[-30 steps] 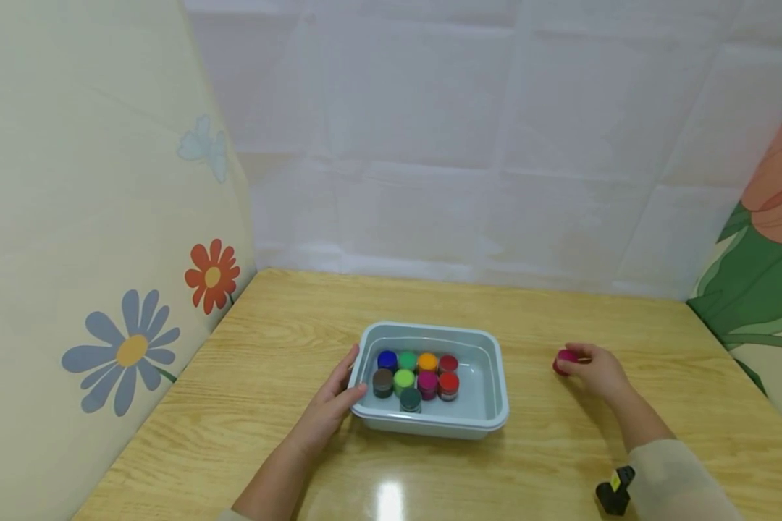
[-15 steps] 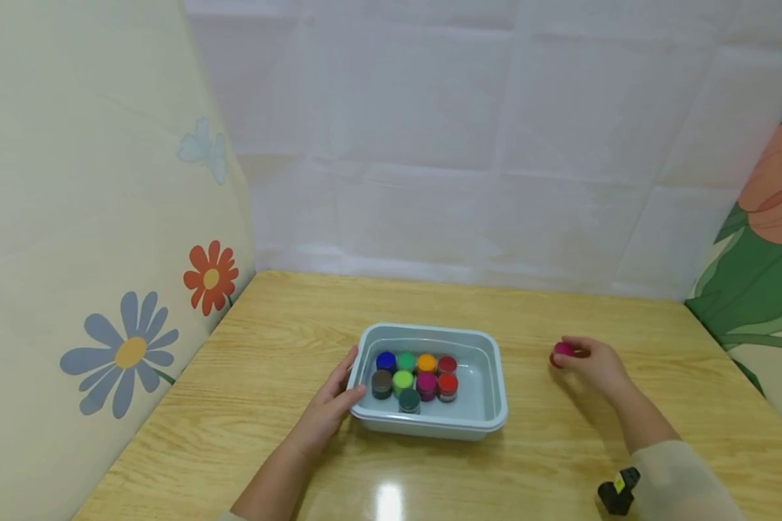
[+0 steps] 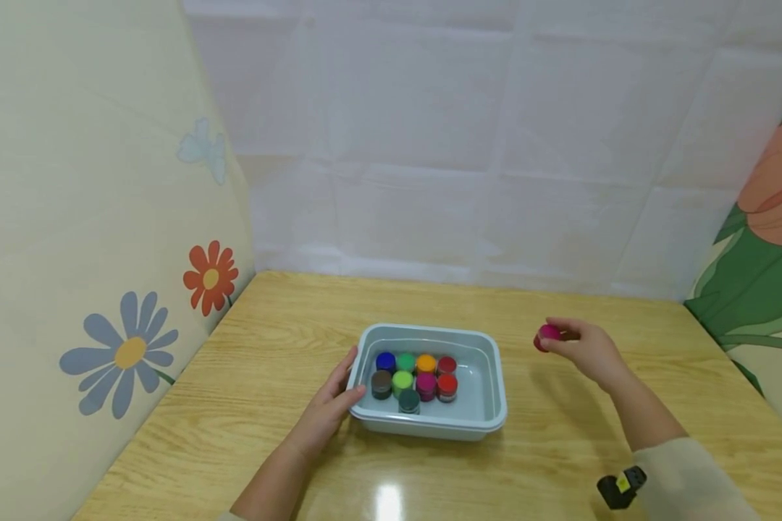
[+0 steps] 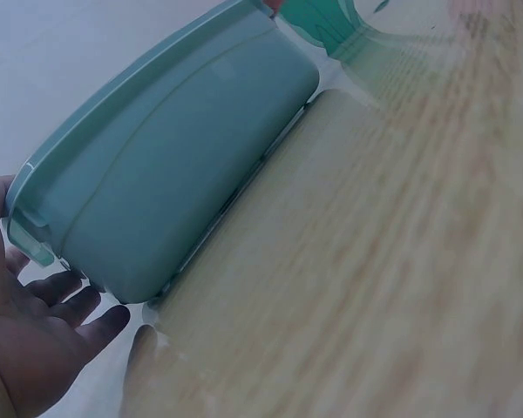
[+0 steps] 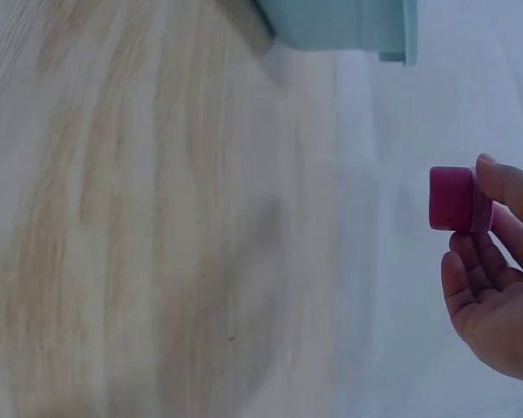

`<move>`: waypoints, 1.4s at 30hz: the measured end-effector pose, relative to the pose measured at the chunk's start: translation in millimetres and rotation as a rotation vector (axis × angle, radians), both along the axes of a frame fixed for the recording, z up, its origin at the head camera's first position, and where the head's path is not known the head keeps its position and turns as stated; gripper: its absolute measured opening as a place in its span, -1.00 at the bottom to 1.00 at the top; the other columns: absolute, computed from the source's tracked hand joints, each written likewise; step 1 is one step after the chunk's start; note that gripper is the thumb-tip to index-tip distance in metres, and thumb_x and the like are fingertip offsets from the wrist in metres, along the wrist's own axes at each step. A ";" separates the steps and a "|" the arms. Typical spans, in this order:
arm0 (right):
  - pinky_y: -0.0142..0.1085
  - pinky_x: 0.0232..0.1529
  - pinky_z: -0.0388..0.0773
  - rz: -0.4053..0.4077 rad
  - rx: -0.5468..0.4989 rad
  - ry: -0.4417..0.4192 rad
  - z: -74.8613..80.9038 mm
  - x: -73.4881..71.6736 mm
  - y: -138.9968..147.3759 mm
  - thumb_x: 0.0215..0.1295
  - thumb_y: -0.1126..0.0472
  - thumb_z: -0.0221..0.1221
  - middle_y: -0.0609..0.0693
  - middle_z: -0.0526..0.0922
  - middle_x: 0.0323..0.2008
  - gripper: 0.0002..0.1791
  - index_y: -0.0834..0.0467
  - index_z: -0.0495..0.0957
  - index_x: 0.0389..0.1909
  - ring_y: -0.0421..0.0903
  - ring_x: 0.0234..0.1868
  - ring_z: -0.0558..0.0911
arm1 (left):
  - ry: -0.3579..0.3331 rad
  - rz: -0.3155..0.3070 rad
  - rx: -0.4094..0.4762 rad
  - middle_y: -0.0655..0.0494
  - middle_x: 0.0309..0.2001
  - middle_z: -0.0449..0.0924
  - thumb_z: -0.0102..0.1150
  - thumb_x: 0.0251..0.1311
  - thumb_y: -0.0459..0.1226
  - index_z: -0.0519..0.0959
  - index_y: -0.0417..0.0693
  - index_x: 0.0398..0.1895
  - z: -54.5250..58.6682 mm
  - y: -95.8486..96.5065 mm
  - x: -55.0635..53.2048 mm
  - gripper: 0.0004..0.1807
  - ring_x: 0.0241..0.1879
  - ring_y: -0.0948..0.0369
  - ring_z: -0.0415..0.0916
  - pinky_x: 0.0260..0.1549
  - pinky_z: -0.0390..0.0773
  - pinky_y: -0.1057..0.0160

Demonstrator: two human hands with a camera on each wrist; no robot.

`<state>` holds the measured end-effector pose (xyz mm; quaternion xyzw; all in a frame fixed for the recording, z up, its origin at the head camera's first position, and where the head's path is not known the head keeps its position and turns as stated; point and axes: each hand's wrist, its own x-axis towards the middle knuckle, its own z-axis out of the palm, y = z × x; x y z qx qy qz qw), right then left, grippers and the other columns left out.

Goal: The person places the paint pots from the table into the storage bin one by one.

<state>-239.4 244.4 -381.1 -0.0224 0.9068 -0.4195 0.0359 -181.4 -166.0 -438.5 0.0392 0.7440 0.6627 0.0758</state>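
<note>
A pale blue-grey plastic tub (image 3: 423,428) sits mid-table, with several small lidded paint jars inside, among them a dark green jar (image 3: 409,401) at the front and an orange one (image 3: 426,363). My left hand (image 3: 329,412) holds the tub's left end, thumb over the rim and fingers beneath it on the outer wall, as the left wrist view shows. To the right of the tub, my right hand (image 3: 593,353) pinches a magenta paint jar (image 3: 547,338) between thumb and fingers. That jar (image 5: 451,198) is raised above the table, tipped sideways in the right wrist view.
The wooden table (image 3: 300,311) meets a white cloth backdrop (image 3: 417,181) behind. A flower-printed cloth (image 3: 130,217) hangs at the left, another (image 3: 769,304) at the right. A small black device (image 3: 619,488) is by the right sleeve.
My right hand has lifted the magenta paint jar off the table and carried it up, slightly leftward and away from me. The left hand and tub stay put.
</note>
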 end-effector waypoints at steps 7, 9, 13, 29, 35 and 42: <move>-0.27 -0.11 0.58 0.061 -0.029 0.040 18.0 6.8 -20.6 0.31 0.02 0.25 0.31 0.57 0.09 -0.33 0.27 0.37 0.34 0.12 0.07 0.55 | 0.003 -0.005 0.003 -0.25 0.52 0.04 -0.01 0.38 -0.25 -0.01 0.11 0.57 -0.5 -0.7 -0.4 -0.27 0.50 -0.14 0.00 0.43 0.10 -0.17; -0.25 -0.10 0.60 0.082 -0.045 0.042 20.9 8.1 -26.9 0.30 0.03 0.26 0.30 0.58 0.09 -0.34 0.27 0.38 0.33 0.12 0.06 0.55 | 0.015 -0.007 0.002 -0.25 0.51 0.05 -0.01 0.38 -0.26 -0.01 0.08 0.57 -1.3 -0.6 -0.9 -0.26 0.49 -0.12 0.02 0.43 0.12 -0.14; -0.17 -0.06 0.64 0.129 -0.075 0.032 25.1 9.6 -39.5 0.29 0.06 0.27 0.29 0.58 0.08 -0.36 0.29 0.40 0.31 0.08 0.00 0.59 | 0.031 -0.007 -0.001 -0.26 0.50 0.06 -0.02 0.37 -0.28 -0.02 0.04 0.57 -2.4 -0.3 -1.3 -0.26 0.48 -0.10 0.03 0.40 0.14 -0.08; -0.23 -0.06 0.62 0.299 -0.103 0.015 19.0 14.5 -98.9 0.23 0.14 0.33 0.14 0.64 -0.04 -0.43 0.27 0.49 0.23 -0.04 -0.09 0.57 | 0.008 -0.003 0.014 -0.24 0.51 0.06 -0.01 0.38 -0.27 -0.02 0.07 0.57 -1.3 0.1 -1.2 -0.26 0.49 -0.10 0.02 0.43 0.11 -0.12; -0.26 -0.06 0.60 0.351 -0.092 -0.034 10.8 16.0 -117.2 0.19 0.15 0.35 0.08 0.66 -0.09 -0.46 0.26 0.54 0.17 -0.05 -0.10 0.58 | 0.002 -0.005 0.010 -0.23 0.52 0.04 -0.01 0.39 -0.26 -0.01 0.09 0.57 -0.6 0.0 -0.4 -0.27 0.51 -0.12 -0.01 0.44 0.08 -0.18; -0.34 -0.15 0.54 0.419 -0.078 -0.053 0.9 18.3 -130.8 0.11 0.18 0.40 0.07 0.67 -0.12 -0.48 0.26 0.58 0.11 -0.09 -0.13 0.56 | 0.001 -0.004 0.020 -0.23 0.52 0.04 -0.02 0.38 -0.28 -0.01 0.08 0.57 -0.5 0.3 -0.9 -0.27 0.51 -0.11 0.00 0.44 0.10 -0.14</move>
